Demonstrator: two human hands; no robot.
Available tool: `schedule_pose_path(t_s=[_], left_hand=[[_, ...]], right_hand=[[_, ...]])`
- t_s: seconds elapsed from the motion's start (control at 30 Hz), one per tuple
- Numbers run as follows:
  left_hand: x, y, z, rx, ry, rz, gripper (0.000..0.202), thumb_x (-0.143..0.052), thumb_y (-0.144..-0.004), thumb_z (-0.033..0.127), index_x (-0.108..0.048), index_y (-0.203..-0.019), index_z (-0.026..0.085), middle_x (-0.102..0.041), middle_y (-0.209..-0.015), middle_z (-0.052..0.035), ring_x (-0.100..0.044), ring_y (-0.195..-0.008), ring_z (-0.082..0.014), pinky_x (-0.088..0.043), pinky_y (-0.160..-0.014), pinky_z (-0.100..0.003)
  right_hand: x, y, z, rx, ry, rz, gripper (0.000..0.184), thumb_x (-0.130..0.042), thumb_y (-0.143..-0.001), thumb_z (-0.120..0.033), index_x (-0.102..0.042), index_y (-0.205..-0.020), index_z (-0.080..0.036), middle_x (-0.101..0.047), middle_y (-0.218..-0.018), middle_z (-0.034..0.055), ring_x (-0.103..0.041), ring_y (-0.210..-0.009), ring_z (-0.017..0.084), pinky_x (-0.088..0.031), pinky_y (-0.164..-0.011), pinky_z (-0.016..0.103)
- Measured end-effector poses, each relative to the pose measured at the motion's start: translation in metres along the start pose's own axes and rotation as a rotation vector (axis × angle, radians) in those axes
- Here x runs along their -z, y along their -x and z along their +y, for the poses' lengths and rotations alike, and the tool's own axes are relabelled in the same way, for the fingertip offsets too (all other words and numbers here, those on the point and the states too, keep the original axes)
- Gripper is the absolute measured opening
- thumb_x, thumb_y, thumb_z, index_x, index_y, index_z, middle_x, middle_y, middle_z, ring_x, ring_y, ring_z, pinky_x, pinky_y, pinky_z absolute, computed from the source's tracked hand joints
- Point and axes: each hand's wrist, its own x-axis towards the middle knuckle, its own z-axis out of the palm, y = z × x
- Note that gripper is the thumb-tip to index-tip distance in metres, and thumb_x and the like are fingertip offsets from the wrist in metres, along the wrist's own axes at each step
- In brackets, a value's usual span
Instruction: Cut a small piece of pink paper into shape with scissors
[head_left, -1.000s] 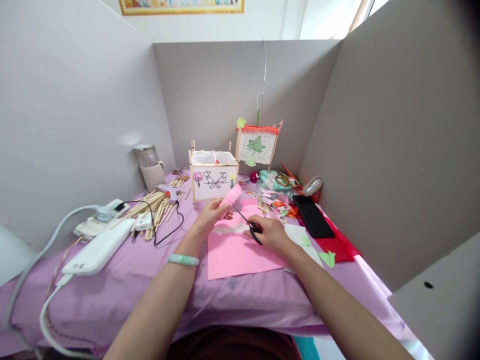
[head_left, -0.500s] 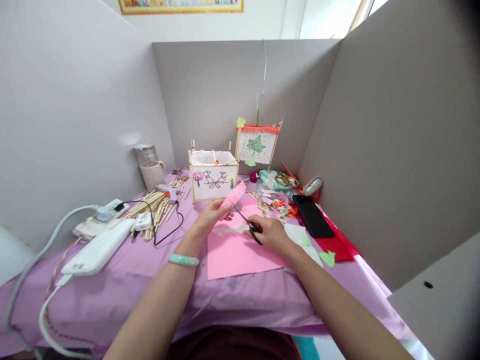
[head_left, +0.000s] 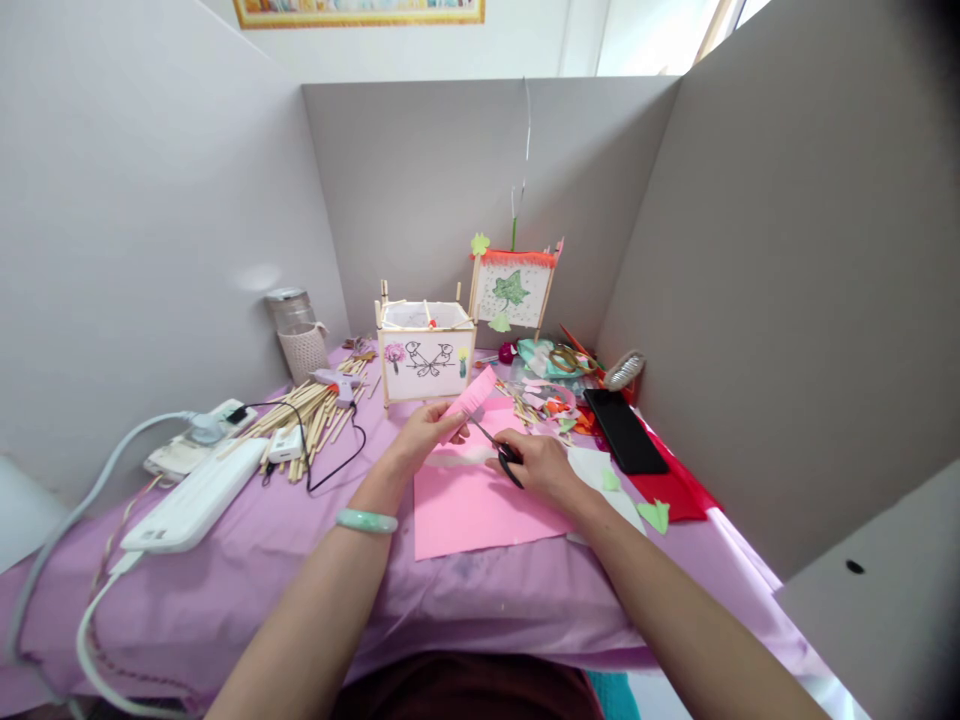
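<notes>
My left hand (head_left: 429, 434) pinches a narrow pink paper strip (head_left: 475, 391) with fine cuts along one edge, its free end pointing up and right. Black-handled scissors (head_left: 509, 455) are gripped in my right hand (head_left: 538, 462), their blades reaching to the strip's lower edge beside my left fingertips. Below both hands a larger pink sheet (head_left: 480, 515) lies flat on the purple cloth. Just behind stands a stick-framed lantern (head_left: 429, 366) with two birds drawn on its white panel. Farther back, a second lantern (head_left: 511, 290) shows a green leaf and a red fringe.
At left are a bundle of wooden sticks (head_left: 319, 420), a glue gun (head_left: 339, 381), a white power bank (head_left: 196, 497) with cables, and a glass bottle (head_left: 298, 333). A black phone (head_left: 625, 431), red fabric (head_left: 679, 490) and paper scraps lie at right. Grey partitions (head_left: 480, 150) surround the table.
The pink strip has shifted slightly to the right and down at its free end, and the scissor blades have moved a little against it. Both hands keep their holds.
</notes>
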Motion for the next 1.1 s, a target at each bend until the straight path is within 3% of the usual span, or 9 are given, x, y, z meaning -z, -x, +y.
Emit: schedule_pose_path(t_s=[0.4, 0.77, 1.1], left_hand=[[-0.0005, 0.0007, 0.0010, -0.007, -0.016, -0.001, 0.032, -0.065, -0.073, 0.044, -0.060, -0.076, 0.013, -0.059, -0.065, -0.0012, -0.054, -0.060, -0.0117, -0.042, -0.061, -0.026], [-0.0027, 0.0018, 0.0046, -0.011, -0.061, -0.032, 0.038, -0.064, -0.074, 0.044, -0.065, -0.093, 0.011, -0.058, -0.061, -0.0007, -0.051, -0.057, -0.0107, -0.037, -0.056, -0.023], [-0.0025, 0.0017, 0.0036, -0.037, -0.107, -0.045, 0.030, -0.061, -0.076, 0.044, -0.059, -0.072, 0.014, -0.057, -0.062, -0.0008, -0.050, -0.057, -0.0104, -0.036, -0.056, -0.023]], right_hand=[[0.0020, 0.0015, -0.0006, 0.005, -0.011, -0.007, 0.022, -0.063, -0.078, -0.040, -0.065, -0.093, -0.024, -0.070, -0.076, -0.0004, -0.059, -0.062, 0.013, -0.032, -0.056, 0.021], [0.0019, 0.0009, -0.0027, 0.006, -0.002, -0.007, 0.020, -0.062, -0.077, -0.036, -0.065, -0.092, -0.024, -0.070, -0.076, -0.0003, -0.059, -0.062, 0.013, -0.030, -0.056, 0.021], [0.0041, 0.0001, -0.0047, -0.014, -0.012, -0.011, 0.019, -0.062, -0.077, -0.035, -0.066, -0.092, -0.024, -0.070, -0.076, -0.0001, -0.059, -0.062, 0.013, -0.032, -0.056, 0.021]])
